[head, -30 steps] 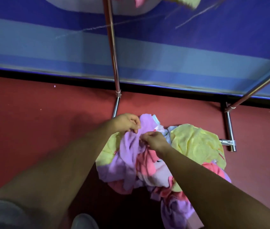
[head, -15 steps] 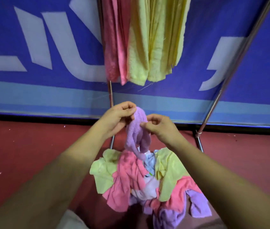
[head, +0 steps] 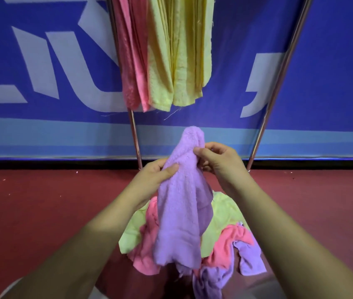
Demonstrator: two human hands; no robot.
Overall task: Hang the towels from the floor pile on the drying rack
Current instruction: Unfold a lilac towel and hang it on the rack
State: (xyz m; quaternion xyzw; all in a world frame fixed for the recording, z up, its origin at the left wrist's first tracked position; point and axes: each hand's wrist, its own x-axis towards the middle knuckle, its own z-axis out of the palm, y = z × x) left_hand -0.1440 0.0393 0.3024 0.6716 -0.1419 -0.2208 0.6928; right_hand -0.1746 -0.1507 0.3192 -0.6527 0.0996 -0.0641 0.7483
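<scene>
– Towel whereabouts first: where is the one in hand?

– The purple towel [head: 184, 201] is at the centre of the frame, up off the floor pile [head: 225, 221], which lies directly beneath it at lower centre. Its long axis runs up and down the frame, with a bunched top above and a loose hem hanging below

– And the fingers?

– Both hands are clenched on it. The left hand [head: 156, 178] grips the left side with the thumb across the front. The right hand [head: 220, 162] pinches the right edge a little higher, near the bunched top

– What does the coming move depend on?

– My guess is height. The drying rack [head: 135, 137] rises behind the hands, and its top bar is out of view above the upper edge. So the towel lies below and in front of where it must go. The right hand looks nearer to it

– Any containers?

– None as such. The rack carries a pink towel [head: 132, 61] and yellow towels [head: 179, 50] just beside each other at upper centre. To their right, as far as the slanted pole, nothing hangs in view. The pile on the red floor [head: 41, 201] holds yellow, pink and purple pieces, tangled, so I cannot give a count
</scene>
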